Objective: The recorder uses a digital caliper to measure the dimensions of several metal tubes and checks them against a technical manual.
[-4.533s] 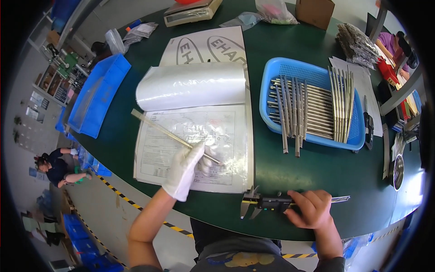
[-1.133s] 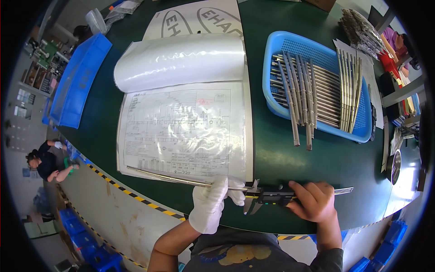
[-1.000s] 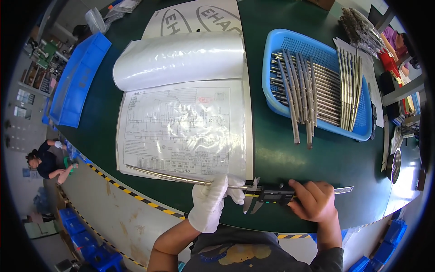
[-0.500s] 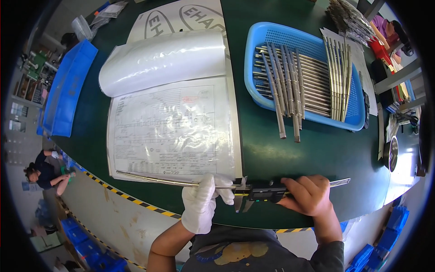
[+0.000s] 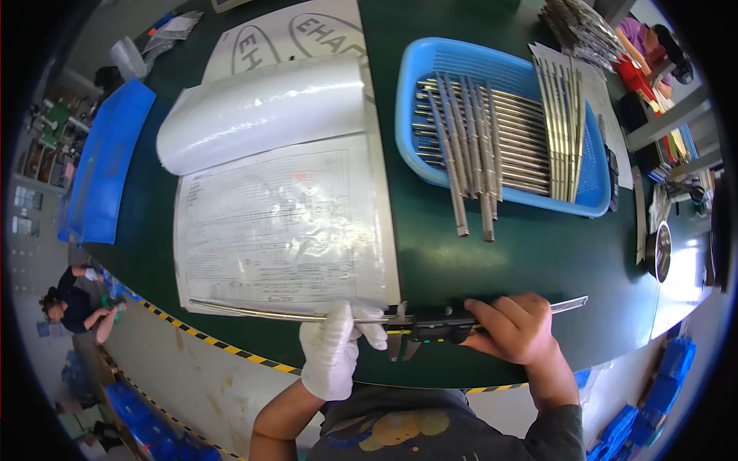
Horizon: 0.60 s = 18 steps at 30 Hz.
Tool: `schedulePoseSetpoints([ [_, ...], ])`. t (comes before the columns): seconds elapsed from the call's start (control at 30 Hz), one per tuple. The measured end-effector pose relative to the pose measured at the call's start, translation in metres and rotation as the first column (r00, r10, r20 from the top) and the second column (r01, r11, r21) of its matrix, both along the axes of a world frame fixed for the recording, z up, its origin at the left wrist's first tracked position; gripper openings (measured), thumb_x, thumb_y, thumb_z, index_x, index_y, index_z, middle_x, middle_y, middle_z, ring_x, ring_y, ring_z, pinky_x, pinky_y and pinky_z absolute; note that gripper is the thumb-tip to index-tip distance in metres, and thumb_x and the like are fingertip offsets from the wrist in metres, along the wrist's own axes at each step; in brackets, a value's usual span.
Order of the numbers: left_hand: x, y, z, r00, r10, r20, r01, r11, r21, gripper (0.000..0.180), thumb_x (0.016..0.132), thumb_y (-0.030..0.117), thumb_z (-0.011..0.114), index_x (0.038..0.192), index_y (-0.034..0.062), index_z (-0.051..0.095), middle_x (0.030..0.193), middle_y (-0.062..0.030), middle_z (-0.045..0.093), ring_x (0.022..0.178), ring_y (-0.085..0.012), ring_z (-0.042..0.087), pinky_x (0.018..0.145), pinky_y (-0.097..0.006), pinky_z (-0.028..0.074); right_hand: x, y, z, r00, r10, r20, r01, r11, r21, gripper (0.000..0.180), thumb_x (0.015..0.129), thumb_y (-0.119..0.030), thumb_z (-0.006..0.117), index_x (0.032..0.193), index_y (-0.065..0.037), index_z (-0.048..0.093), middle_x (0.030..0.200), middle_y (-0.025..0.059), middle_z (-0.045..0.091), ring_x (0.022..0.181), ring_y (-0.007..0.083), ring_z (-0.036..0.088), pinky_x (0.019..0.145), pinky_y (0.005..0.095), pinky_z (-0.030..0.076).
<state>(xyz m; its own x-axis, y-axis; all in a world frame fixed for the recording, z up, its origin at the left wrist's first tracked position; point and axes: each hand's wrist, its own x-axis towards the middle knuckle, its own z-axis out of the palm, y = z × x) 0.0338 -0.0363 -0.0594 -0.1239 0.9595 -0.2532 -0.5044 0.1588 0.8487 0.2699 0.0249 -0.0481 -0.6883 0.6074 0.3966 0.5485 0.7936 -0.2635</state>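
Note:
My left hand [image 5: 329,357], in a white glove, is closed around a thin metal rod [image 5: 250,310]. The rod's long free part points left across the lower edge of a sleeved drawing sheet [image 5: 269,230]. My bare right hand [image 5: 513,329] grips a black digital caliper [image 5: 440,326], whose beam sticks out to the right past my fingers. The caliper's jaws are at the rod's right end, just beside my gloved fingers. Whether they touch it on both sides I cannot tell.
A blue plastic basket [image 5: 409,146] holds many metal rods [image 5: 523,154], some overhanging its near rim. A blue bin [image 5: 108,165] stands at the left table edge. A round metal bowl [image 5: 659,252] sits at the right. Another person [image 5: 81,303] is beyond the striped edge.
The whole view has shifted slightly, so the table things appear a little further left. Both hands keep their holds on the rod and caliper.

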Motion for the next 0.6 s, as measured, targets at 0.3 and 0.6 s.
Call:
schedulePoseSetpoints([
  [0.3,0.003,-0.001,-0.002,1.0,-0.03,-0.002,0.03,0.999,-0.022,0.032,0.096,0.024,0.044,0.094,-0.0048,0.059,0.074,-0.0069,0.058,0.068,-0.0129,0.055,0.067,-0.026,0.046,0.003,-0.001,0.006,0.998,-0.056,0.023,0.055,0.997,0.059,0.037,0.069,-0.037,0.069,0.085,-0.004,0.066,0.054,0.0007,0.045,0.043,0.0162,0.047,0.041,0.0277,0.038],
  [0.6,0.004,-0.006,-0.012,0.976,0.08,-0.204,-0.076,0.997,0.024,0.012,0.089,0.009,0.057,0.096,0.0006,0.061,0.074,-0.004,0.058,0.063,-0.0076,0.051,0.057,-0.021,0.043,0.004,-0.002,0.005,0.999,-0.043,-0.033,0.048,0.985,0.166,0.04,0.071,-0.041,0.068,0.083,-0.004,0.066,0.053,0.0004,0.044,0.042,0.0152,0.044,0.041,0.027,0.034],
])
